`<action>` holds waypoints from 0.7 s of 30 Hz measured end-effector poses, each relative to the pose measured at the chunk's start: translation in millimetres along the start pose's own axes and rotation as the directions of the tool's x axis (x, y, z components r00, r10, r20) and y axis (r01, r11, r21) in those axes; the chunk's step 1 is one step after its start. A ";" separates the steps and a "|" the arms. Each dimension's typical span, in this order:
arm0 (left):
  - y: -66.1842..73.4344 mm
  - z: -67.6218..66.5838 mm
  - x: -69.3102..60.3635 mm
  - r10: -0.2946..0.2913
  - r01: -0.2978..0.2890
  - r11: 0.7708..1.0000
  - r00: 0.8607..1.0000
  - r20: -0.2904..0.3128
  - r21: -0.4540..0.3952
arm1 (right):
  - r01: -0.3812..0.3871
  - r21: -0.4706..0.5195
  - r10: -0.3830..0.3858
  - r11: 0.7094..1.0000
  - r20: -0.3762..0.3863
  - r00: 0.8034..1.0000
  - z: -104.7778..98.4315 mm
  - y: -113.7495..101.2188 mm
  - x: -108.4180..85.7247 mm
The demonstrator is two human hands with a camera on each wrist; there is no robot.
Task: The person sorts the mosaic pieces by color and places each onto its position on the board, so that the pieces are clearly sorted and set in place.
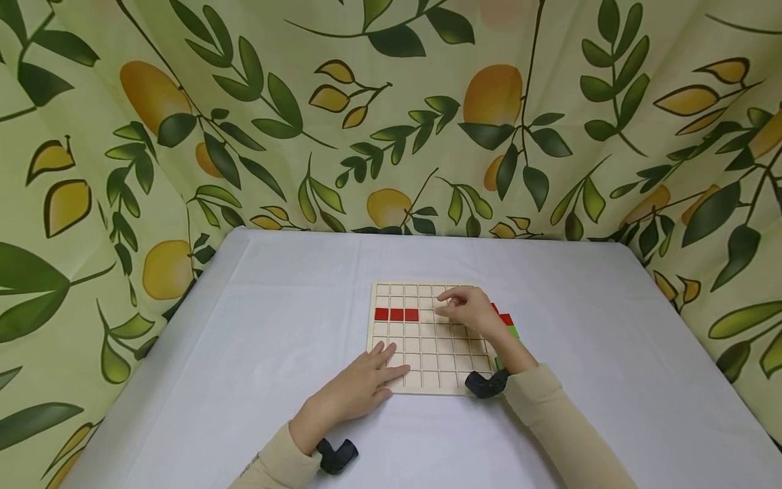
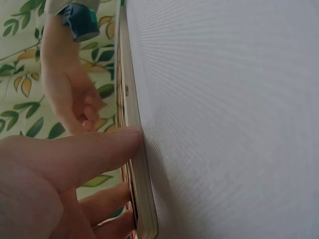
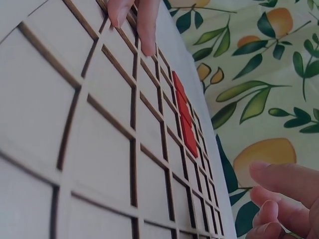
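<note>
Left of the loosely curled, seemingly empty right grip (image 1: pixel 469 309), square red tiles (image 1: pixel 396 314) are apparently being laid — another is needed from its right.

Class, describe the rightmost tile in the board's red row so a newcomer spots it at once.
On the white cloth lies a wooden grid board. Near its left edge, three red tiles form a row. Pick the rightmost tile: only it has an empty cell on its right.

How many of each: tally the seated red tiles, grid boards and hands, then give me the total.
Seated red square tiles: 3
Wooden grid board: 1
Left hand and right hand: 2
Total: 6
Loose tiles alongside are partly hidden, so uncounted.
</note>
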State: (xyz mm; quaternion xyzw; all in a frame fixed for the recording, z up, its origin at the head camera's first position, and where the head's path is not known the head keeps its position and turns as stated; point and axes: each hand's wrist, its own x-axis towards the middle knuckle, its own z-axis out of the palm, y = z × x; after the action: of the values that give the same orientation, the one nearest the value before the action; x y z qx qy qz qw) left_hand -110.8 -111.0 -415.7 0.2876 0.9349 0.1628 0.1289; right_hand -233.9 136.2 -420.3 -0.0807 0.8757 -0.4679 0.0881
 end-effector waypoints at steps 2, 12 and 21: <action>0.2 -0.2 -0.1 -0.006 0.006 1.000 1.000 0.001 -0.005 | -0.006 0.004 0.006 1.000 -0.002 1.000 -3.5 2.2 -1.3; 2.0 -1.1 -2.1 -0.004 0.004 1.000 1.000 -0.001 -0.025 | -0.038 0.033 0.038 0.999 0.001 0.999 -19.0 13.5 -5.5; 2.4 -1.8 -3.6 -0.002 0.002 0.999 1.000 -0.004 -0.033 | -0.069 0.032 0.070 0.997 -0.003 0.998 -35.1 20.0 -6.5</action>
State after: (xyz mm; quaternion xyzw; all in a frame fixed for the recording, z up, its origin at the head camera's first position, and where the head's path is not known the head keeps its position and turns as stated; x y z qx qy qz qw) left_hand -107.3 -111.7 -412.6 0.2842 0.9327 0.1784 0.1321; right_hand -236.8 177.0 -417.2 -0.0479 0.8704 -0.4788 0.1040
